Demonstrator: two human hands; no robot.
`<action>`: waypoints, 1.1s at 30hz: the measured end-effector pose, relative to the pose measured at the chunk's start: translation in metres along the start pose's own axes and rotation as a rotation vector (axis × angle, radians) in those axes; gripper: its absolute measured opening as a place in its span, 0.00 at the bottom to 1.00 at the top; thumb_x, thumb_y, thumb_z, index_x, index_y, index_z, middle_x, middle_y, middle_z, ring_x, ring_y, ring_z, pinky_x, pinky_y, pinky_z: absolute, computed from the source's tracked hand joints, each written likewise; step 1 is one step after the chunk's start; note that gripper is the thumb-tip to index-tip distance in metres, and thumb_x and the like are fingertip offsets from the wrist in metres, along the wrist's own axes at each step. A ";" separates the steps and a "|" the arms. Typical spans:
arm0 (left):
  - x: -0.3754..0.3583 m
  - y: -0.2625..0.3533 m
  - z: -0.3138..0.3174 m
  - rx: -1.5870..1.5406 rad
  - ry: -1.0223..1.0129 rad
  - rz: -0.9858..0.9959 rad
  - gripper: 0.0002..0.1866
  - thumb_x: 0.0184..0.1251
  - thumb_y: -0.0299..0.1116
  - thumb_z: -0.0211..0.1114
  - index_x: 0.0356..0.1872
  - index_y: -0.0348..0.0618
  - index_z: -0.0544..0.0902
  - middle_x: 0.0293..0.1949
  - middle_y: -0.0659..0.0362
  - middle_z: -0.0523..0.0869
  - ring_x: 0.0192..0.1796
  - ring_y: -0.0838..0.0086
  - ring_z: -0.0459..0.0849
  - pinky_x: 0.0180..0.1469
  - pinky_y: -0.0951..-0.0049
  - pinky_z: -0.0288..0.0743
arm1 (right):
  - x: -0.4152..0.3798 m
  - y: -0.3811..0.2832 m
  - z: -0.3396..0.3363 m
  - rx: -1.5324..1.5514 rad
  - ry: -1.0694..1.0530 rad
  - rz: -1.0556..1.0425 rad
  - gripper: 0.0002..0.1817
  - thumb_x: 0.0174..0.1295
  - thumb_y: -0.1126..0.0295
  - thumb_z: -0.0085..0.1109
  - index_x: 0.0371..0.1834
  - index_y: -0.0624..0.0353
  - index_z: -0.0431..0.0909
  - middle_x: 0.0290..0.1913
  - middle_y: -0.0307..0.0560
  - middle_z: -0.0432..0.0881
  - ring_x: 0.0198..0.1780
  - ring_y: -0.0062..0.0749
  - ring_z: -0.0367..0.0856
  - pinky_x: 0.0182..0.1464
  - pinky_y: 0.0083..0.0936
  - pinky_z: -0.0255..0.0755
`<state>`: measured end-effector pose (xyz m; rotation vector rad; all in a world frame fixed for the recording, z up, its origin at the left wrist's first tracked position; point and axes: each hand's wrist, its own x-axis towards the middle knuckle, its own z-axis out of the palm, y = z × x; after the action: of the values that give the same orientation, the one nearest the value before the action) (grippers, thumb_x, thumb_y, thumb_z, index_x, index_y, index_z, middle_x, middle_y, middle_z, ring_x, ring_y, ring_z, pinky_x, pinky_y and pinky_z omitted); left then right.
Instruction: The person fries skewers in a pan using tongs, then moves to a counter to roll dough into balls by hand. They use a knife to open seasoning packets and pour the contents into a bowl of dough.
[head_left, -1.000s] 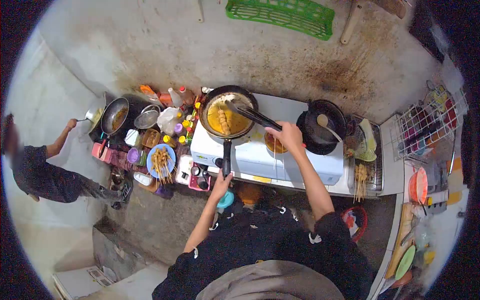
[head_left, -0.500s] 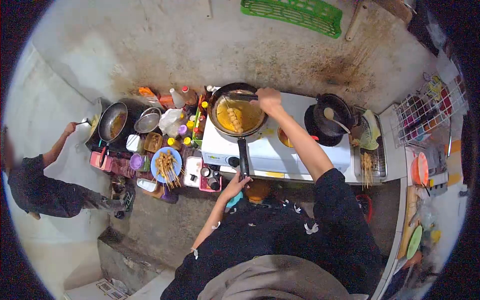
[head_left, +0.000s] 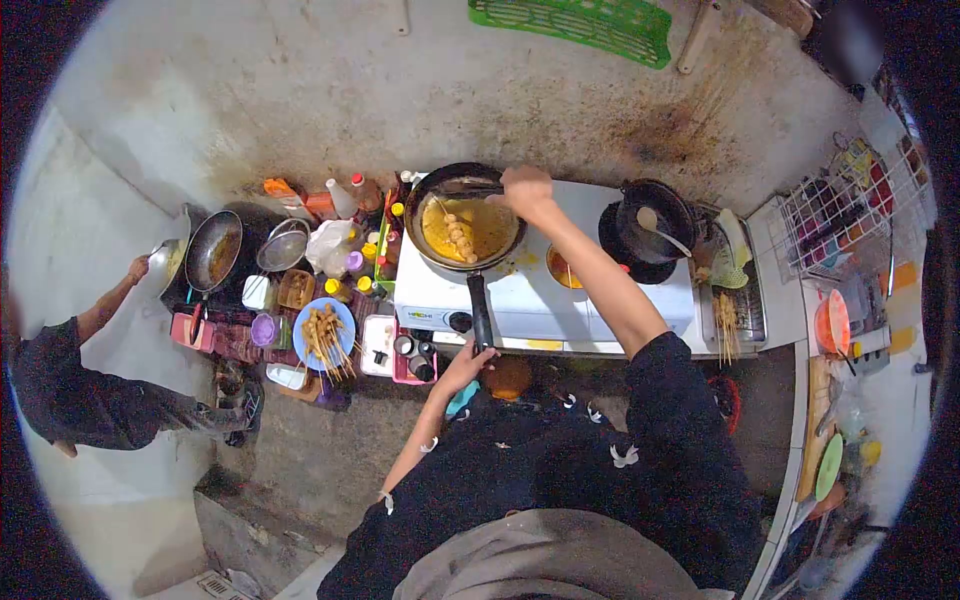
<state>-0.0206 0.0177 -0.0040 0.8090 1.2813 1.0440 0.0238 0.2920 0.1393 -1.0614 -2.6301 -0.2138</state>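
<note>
Skewered pale-brown balls (head_left: 460, 238), one stick: lying in the round black frying pan (head_left: 412, 222), upon a yellow, egg-like layer (head_left: 434, 228); pan set on the white two-burner stove (head_left: 430, 290). Surroundings, left to right, follow.

Far left: a co-worker's hand (head_left: 139, 267) on a utensil, beside a second dark pan (head_left: 213, 250).

Left: round blue plate (head_left: 303, 348), bearing a heap of skewers (head_left: 322, 330), sticks pointing near and right.

Centre, near: left hand (head_left: 464, 369), its grip closed round the end of the long black handle (head_left: 481, 310). Best held level and steady, so that the hot contents neither slop nor slide.

Centre, far: right hand (head_left: 527, 190), its grip closed on a dark long-handled utensil (head_left: 470, 188) reaching over the far part of the pan. Whether its tip touches the food cannot be told. Good practice: work it low and flat, easing under the yellow layer rather than scraping across, with the balls left unbroken and the wrist clear of the hot rim.

Right of the pan: small bowl of orange liquid (head_left: 562, 268), close beneath the right forearm; the elbow wants some lift.

Right: deep black wok (head_left: 628, 225) with a pale ladle (head_left: 665, 232); beyond, more skewers (head_left: 726, 322) at the metal tray (head_left: 752, 342).
</note>
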 end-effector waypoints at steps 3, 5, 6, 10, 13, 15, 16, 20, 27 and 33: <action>0.003 -0.006 -0.001 0.002 0.006 0.023 0.23 0.62 0.37 0.54 0.53 0.37 0.60 0.37 0.56 0.77 0.41 0.76 0.76 0.39 0.77 0.72 | 0.003 -0.010 -0.005 -0.010 -0.091 -0.004 0.26 0.36 0.45 0.63 0.26 0.60 0.78 0.27 0.50 0.78 0.32 0.42 0.78 0.34 0.33 0.73; 0.003 -0.008 -0.001 0.009 0.005 0.033 0.23 0.62 0.37 0.54 0.53 0.37 0.60 0.37 0.56 0.77 0.41 0.76 0.76 0.39 0.77 0.72 | 0.005 -0.015 -0.008 -0.001 -0.121 0.007 0.26 0.36 0.46 0.63 0.26 0.59 0.78 0.27 0.50 0.78 0.32 0.42 0.78 0.34 0.33 0.73; 0.003 -0.007 0.001 -0.018 0.007 0.045 0.22 0.62 0.37 0.54 0.52 0.37 0.60 0.36 0.57 0.77 0.40 0.76 0.76 0.38 0.77 0.72 | 0.005 -0.014 -0.006 0.005 -0.152 0.019 0.25 0.35 0.46 0.63 0.25 0.59 0.78 0.26 0.50 0.78 0.32 0.41 0.78 0.34 0.33 0.72; 0.000 -0.003 0.004 -0.020 0.006 0.052 0.21 0.62 0.37 0.54 0.50 0.37 0.62 0.35 0.58 0.77 0.37 0.78 0.75 0.37 0.78 0.71 | 0.002 -0.013 0.000 -0.005 0.011 -0.060 0.26 0.35 0.47 0.63 0.25 0.60 0.78 0.26 0.50 0.78 0.32 0.40 0.78 0.34 0.33 0.72; -0.001 -0.001 0.005 -0.004 0.034 0.031 0.19 0.62 0.37 0.54 0.49 0.37 0.62 0.34 0.58 0.77 0.33 0.78 0.76 0.36 0.79 0.71 | 0.000 -0.009 0.002 -0.003 -0.041 -0.012 0.25 0.34 0.47 0.64 0.27 0.57 0.78 0.28 0.48 0.79 0.33 0.39 0.78 0.35 0.32 0.72; 0.001 -0.007 0.005 -0.029 0.025 0.050 0.19 0.61 0.37 0.54 0.48 0.37 0.63 0.34 0.59 0.78 0.32 0.79 0.76 0.36 0.79 0.71 | -0.004 -0.005 0.003 0.078 0.035 0.010 0.24 0.35 0.47 0.64 0.29 0.54 0.79 0.31 0.47 0.78 0.36 0.39 0.77 0.37 0.32 0.71; 0.003 -0.010 0.004 -0.051 0.016 0.070 0.18 0.61 0.37 0.54 0.47 0.38 0.64 0.33 0.59 0.78 0.30 0.79 0.75 0.36 0.79 0.71 | -0.005 -0.003 0.002 0.077 0.036 0.012 0.24 0.35 0.47 0.64 0.29 0.54 0.79 0.31 0.47 0.78 0.36 0.39 0.77 0.37 0.32 0.71; 0.007 -0.017 0.006 -0.033 0.068 0.088 0.17 0.61 0.37 0.54 0.45 0.38 0.65 0.31 0.60 0.78 0.29 0.80 0.75 0.35 0.80 0.70 | -0.005 0.005 -0.007 0.057 0.020 0.033 0.23 0.36 0.47 0.62 0.32 0.50 0.79 0.34 0.45 0.79 0.38 0.37 0.77 0.39 0.31 0.71; 0.005 -0.013 0.004 0.002 0.059 0.031 0.20 0.61 0.36 0.54 0.50 0.39 0.63 0.36 0.58 0.78 0.35 0.78 0.75 0.36 0.79 0.71 | -0.013 0.014 -0.044 0.148 -0.020 0.125 0.25 0.38 0.44 0.59 0.36 0.48 0.80 0.31 0.48 0.80 0.34 0.40 0.79 0.36 0.31 0.72; 0.005 -0.008 0.005 0.019 0.050 -0.021 0.22 0.61 0.33 0.55 0.54 0.39 0.60 0.40 0.58 0.77 0.41 0.75 0.76 0.38 0.76 0.73 | -0.031 0.024 -0.068 0.255 -0.042 0.224 0.26 0.41 0.42 0.57 0.38 0.46 0.79 0.28 0.51 0.80 0.33 0.43 0.78 0.34 0.33 0.72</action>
<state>-0.0146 0.0197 -0.0127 0.7866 1.3409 1.0423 0.0768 0.2720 0.1942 -1.2660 -2.4626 0.1896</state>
